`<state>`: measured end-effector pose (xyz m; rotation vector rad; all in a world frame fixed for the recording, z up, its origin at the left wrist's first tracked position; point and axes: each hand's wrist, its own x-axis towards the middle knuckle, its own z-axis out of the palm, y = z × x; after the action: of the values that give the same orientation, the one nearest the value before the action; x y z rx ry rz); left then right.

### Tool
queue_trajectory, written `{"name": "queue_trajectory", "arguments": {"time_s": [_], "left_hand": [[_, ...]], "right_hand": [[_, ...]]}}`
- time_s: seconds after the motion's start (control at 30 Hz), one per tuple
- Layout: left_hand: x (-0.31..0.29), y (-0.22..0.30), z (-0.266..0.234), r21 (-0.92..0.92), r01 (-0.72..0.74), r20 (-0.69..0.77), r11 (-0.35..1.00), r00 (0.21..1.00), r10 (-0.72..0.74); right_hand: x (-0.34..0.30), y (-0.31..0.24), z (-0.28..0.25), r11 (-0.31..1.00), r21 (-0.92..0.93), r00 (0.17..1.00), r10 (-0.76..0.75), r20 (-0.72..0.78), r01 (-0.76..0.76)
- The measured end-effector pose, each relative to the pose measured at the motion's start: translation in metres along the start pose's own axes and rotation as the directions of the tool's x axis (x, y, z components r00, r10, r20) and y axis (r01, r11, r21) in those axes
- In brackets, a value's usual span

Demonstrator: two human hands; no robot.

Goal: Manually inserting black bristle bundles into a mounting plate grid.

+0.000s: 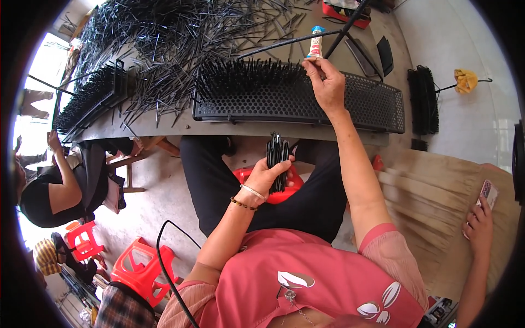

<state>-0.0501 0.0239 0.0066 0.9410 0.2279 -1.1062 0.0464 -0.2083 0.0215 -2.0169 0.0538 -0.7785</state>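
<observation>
My left hand point(267, 176) is wrapped round a bundle of thin black plastic strips point(278, 146), held upright above my lap. Out over the table, my right hand point(328, 86) pinches thumb and fingers together at a long black perforated rack point(372, 104); what sits between the fingertips is too small to make out. Black strips point(240, 79) stand densely in the holes of the rack's left part, ending near my right fingertips. Bare holes show across its right part.
Loose black strips point(169, 60) are heaped over the table's left and back. A metal rod frame point(295, 39) crosses above the rack, by a small wrapped packet point(316, 42). At left, a person point(65, 180) sits by another filled rack point(95, 98). Red stools point(143, 270) stand behind. Another person's hand point(479, 227) holds a phone.
</observation>
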Motion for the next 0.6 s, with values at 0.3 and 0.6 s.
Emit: {"name": "queue_trajectory", "arguments": {"time_s": [0.3, 0.6], "left_hand": [[0.0, -0.0004, 0.0005, 0.003, 0.007, 0.007, 1.0, 1.0, -0.007], [-0.0002, -0.0006, 0.0018, 0.002, 0.015, 0.0, 1.0, 1.0, -0.015]], "right_hand": [[0.0001, 0.0019, -0.0026, 0.999, -0.013, 0.999, -0.031, 0.035, 0.031], [-0.0003, 0.0087, -0.0013, 0.997, -0.022, 0.996, -0.067, 0.065, 0.069]]}}
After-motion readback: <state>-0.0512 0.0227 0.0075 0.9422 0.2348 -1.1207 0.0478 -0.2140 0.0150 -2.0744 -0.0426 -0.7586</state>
